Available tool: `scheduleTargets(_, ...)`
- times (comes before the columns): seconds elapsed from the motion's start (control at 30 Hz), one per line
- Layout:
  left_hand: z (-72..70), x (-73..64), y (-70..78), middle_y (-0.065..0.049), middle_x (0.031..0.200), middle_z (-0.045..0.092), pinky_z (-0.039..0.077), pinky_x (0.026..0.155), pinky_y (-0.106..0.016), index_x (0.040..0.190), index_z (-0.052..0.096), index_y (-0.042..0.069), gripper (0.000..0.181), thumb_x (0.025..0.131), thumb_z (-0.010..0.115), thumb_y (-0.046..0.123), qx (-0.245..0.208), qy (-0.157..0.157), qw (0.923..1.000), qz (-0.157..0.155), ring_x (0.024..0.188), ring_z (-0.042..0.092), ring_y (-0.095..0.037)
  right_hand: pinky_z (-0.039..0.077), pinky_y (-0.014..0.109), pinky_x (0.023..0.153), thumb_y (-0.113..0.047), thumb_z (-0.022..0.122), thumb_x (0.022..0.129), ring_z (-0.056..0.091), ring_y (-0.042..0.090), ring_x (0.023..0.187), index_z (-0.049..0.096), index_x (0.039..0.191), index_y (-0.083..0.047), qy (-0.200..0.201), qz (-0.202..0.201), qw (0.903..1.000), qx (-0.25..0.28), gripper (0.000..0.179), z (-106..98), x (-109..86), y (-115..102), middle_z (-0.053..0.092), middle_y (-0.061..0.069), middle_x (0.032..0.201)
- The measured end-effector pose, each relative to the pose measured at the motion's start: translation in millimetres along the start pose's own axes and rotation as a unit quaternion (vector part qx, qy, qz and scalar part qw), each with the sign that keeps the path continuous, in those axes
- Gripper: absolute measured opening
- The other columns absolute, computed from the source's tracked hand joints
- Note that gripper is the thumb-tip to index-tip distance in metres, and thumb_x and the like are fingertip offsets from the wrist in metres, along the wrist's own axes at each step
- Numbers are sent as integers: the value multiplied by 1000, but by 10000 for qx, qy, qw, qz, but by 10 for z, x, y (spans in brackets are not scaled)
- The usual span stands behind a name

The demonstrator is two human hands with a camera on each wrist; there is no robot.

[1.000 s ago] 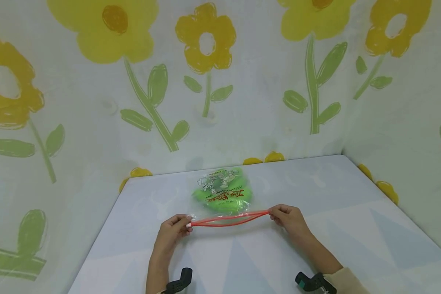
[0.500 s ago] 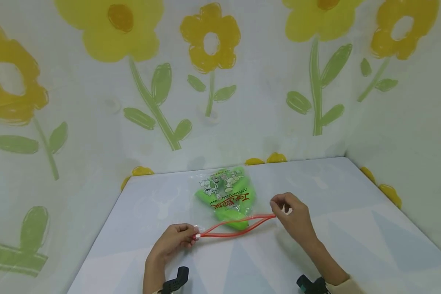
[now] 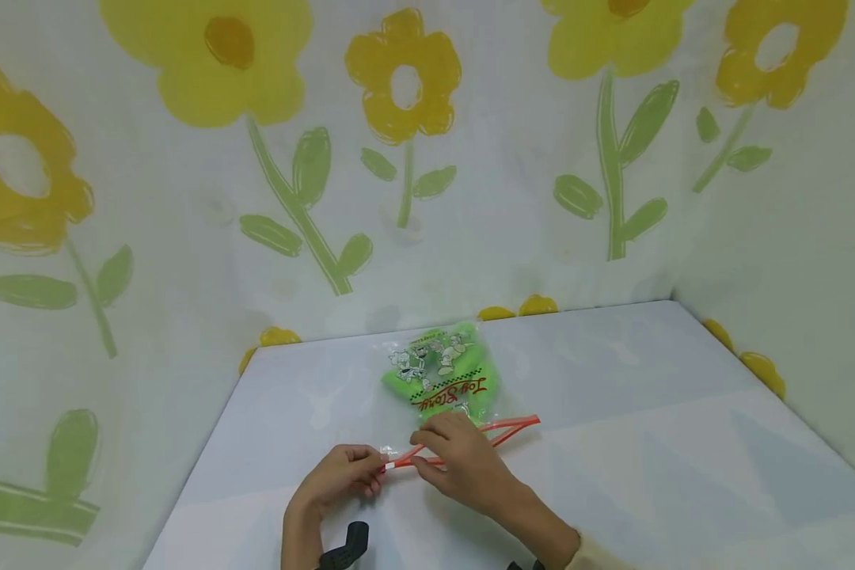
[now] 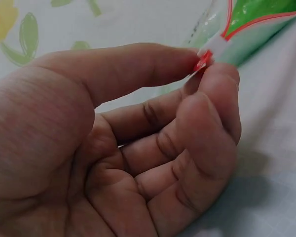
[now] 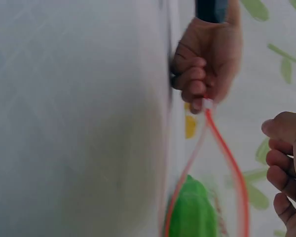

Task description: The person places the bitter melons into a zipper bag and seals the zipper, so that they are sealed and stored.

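Observation:
A clear plastic slider bag (image 3: 383,396) with red zip edging and printed "Toy Story" lettering lies on the table, a soft-looking bright green thing (image 3: 486,378) inside it. Its mouth gapes between the two red strips. At the zip's left end, by the white slider (image 4: 218,44), my left hand (image 3: 338,479) pinches the corner between thumb and index finger. My right hand (image 3: 463,463) hovers over the zip close to the slider, overlapping the strips in the head view. The right wrist view shows that hand's thumb (image 5: 286,127) and fingers apart, with nothing between them.
The white table (image 3: 648,443) has pale blue triangle shapes and reaches back to a cloth wall (image 3: 499,198) printed with yellow flowers. A black wrist camera (image 3: 345,546) sits on my left wrist.
My right hand has let go of the zip's right end and moved left towards the slider. My left hand has pulled its corner slightly nearer, and the bag's mouth has slanted.

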State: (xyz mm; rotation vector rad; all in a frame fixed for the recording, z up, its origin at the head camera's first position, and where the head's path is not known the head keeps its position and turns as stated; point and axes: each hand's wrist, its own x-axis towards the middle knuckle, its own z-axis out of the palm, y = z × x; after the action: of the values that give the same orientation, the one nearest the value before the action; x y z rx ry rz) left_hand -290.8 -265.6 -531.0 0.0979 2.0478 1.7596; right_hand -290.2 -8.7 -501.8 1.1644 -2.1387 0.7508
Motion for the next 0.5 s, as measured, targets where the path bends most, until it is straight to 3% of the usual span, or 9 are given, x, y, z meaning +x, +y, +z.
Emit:
scheduleTargets(0.17, -7, -1, -29, -4, 75, 62, 48, 57, -24, 89, 66, -5, 31, 97, 68, 26, -74, -98, 9999, 102, 63, 55, -11, 43, 27, 81, -22, 85, 81, 55, 10, 99, 73, 101, -15, -380, -92, 9991, -152, 25, 247, 34, -8, 60, -7, 99)
scheduleTargets(0.5, -20, 22, -44, -3, 76, 64, 49, 58, -22, 87, 67, 0, 24, 97, 67, 22, -492, -162, 9983, 265, 65, 56, -10, 39, 29, 79, -19, 86, 77, 55, 12, 93, 72, 88, -18, -135, -850, 9949, -532, 18, 490, 136, -18, 60, -7, 93)
